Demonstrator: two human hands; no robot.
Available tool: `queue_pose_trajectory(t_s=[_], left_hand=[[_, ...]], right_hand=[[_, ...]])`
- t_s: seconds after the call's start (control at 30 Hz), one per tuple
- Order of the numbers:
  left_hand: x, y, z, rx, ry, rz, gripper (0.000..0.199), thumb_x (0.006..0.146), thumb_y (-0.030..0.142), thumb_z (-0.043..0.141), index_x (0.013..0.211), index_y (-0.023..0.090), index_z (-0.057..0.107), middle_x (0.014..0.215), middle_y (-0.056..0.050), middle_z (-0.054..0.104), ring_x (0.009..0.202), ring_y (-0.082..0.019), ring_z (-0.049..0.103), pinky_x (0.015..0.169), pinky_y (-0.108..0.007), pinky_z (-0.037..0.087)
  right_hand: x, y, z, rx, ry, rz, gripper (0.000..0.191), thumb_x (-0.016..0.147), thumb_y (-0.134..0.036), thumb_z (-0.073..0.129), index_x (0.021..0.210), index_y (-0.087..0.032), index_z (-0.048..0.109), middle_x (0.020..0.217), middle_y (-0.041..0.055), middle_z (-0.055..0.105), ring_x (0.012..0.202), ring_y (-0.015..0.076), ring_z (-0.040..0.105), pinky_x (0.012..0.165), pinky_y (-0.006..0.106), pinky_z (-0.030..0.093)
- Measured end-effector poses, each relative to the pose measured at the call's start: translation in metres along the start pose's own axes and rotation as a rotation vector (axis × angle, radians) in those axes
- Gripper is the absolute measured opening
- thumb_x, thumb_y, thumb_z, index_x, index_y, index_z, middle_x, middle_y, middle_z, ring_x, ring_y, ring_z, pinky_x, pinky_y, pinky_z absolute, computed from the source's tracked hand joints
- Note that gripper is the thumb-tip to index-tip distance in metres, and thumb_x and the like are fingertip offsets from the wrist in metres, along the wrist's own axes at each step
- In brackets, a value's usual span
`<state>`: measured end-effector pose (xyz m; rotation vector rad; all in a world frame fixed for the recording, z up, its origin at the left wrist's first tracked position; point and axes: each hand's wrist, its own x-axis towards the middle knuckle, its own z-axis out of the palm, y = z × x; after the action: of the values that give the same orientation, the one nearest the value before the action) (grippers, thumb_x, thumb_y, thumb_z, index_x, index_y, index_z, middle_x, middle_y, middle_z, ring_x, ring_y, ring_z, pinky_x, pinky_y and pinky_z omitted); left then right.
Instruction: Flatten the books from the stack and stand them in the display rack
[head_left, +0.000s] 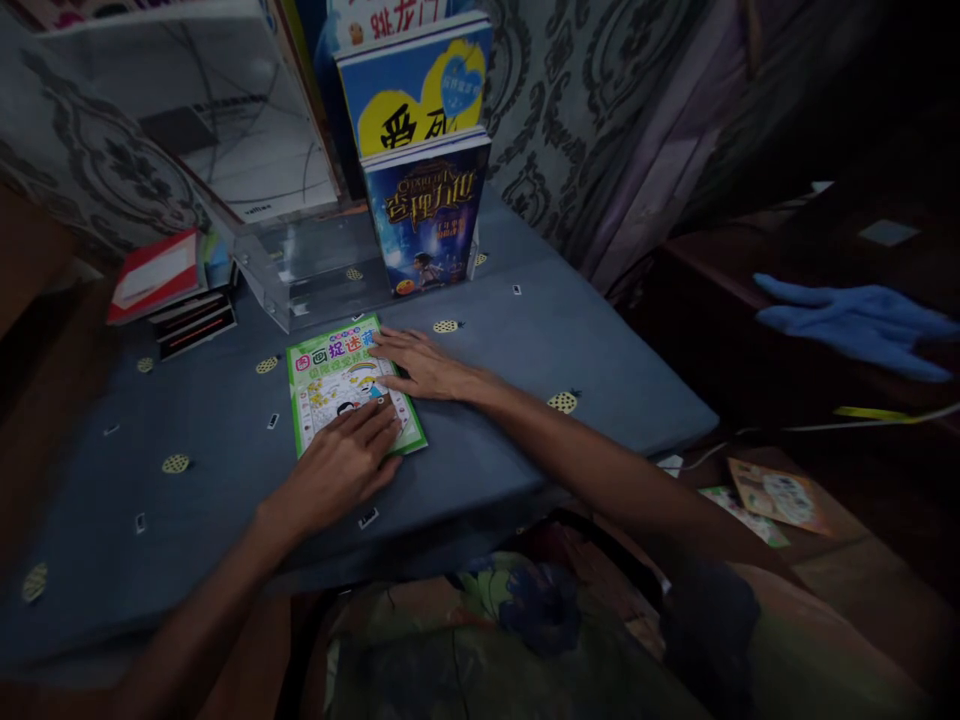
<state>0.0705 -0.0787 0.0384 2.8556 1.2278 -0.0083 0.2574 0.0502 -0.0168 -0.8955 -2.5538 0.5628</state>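
A green-bordered children's picture book (pixel 322 388) lies closed on the table, its cover facing up. My left hand (pixel 349 455) rests flat across the book's lower part, fingers stretched out. At the book's upper right edge lies my right hand (pixel 424 365), its fingers extended over the cover and the palm beside the book. Neither hand is wrapped round anything. Just beyond the book stands a clear acrylic book rack (pixel 315 290), with a dark blue book (pixel 427 215) upright in its right section and a blue and yellow book (pixel 420 85) behind that.
A dark blue cloth with pineapple prints covers the table (pixel 480 450). Left of the rack lies a stack of books with a red one (pixel 157 275) on top. A white sheet or board (pixel 217 120) leans at the back. Off to the right are a blue glove (pixel 862 320) and booklets (pixel 780 497).
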Motion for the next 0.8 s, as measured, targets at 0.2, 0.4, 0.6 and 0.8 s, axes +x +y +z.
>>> queue_pose_trajectory(t_s=[0.2, 0.4, 0.6, 0.8], left_hand=[[-0.001, 0.0, -0.001, -0.015, 0.015, 0.01, 0.034, 0.101, 0.024, 0.046, 0.13, 0.016, 0.063, 0.141, -0.012, 0.063, 0.141, -0.026, 0.049, 0.116, -0.046, 0.043], [-0.001, 0.002, -0.003, 0.01, 0.02, 0.014, 0.035, 0.102, 0.025, 0.044, 0.13, 0.014, 0.063, 0.139, -0.012, 0.064, 0.14, -0.025, 0.05, 0.115, -0.044, 0.043], [-0.003, 0.005, 0.005, 0.053, 0.053, -0.001, 0.037, 0.103, 0.03, 0.045, 0.131, 0.013, 0.062, 0.142, -0.013, 0.062, 0.142, -0.027, 0.047, 0.116, -0.045, 0.042], [-0.006, 0.004, 0.014, 0.062, 0.134, 0.003, 0.036, 0.103, 0.025, 0.043, 0.131, 0.012, 0.063, 0.141, -0.013, 0.063, 0.138, -0.027, 0.052, 0.114, -0.045, 0.044]], right_hand=[[-0.005, 0.012, -0.009, 0.161, -0.071, -0.058, 0.059, 0.097, -0.054, 0.057, 0.146, -0.02, 0.052, 0.161, 0.0135, 0.039, 0.152, 0.0293, 0.03, 0.123, 0.054, 0.022], [-0.009, 0.018, -0.019, 0.274, -0.137, -0.074, 0.073, 0.088, -0.063, 0.065, 0.148, -0.023, 0.05, 0.162, 0.0106, 0.038, 0.153, 0.0281, 0.028, 0.125, 0.049, 0.021], [-0.012, 0.017, -0.018, 0.257, -0.209, -0.095, 0.099, 0.073, -0.068, 0.077, 0.156, -0.028, 0.038, 0.166, 0.0091, 0.029, 0.155, 0.0303, 0.019, 0.126, 0.05, 0.013], [-0.015, 0.006, -0.016, 0.193, -0.261, -0.083, 0.115, 0.07, -0.07, 0.078, 0.161, -0.024, 0.025, 0.169, 0.0151, 0.016, 0.157, 0.0324, 0.006, 0.126, 0.053, 0.003]])
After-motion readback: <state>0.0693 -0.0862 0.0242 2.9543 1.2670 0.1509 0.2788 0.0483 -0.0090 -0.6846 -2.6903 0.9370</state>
